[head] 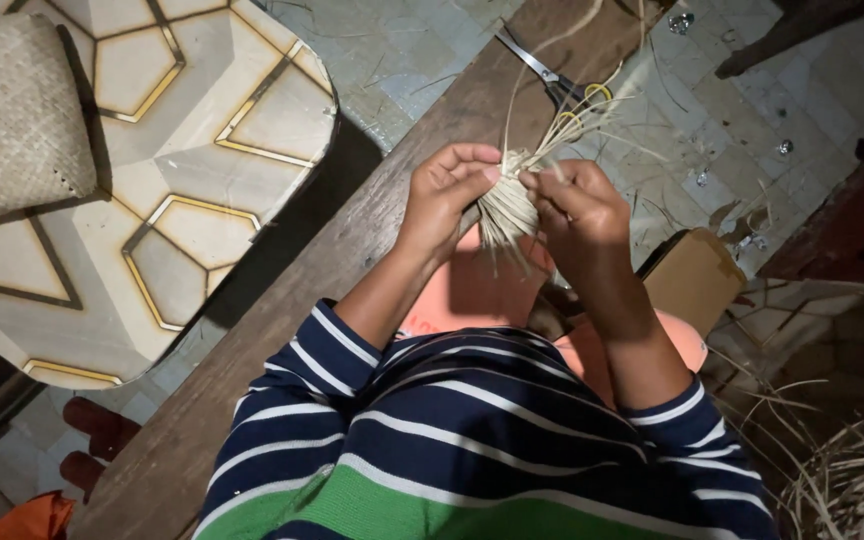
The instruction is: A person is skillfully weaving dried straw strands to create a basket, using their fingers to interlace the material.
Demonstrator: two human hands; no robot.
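Straw-coloured strips make up the small bundle that both hands pinch above the wooden plank, just above the middle of the head view. The left hand closes on the bundle from 9 o'clock, thumb and forefinger pressed at its top. The right hand grips it from 3 o'clock, fingers curled over. Loose strip ends fan out toward 1 o'clock, over the scissors lying on the plank at 12 o'clock. If either pinch slackens, the bundle could, I judge, spring apart, since the strips look stiff. Long ends might snag the scissors handles and drag them. A woven mat lies at 10 o'clock, and more loose straw piles at 4 o'clock.
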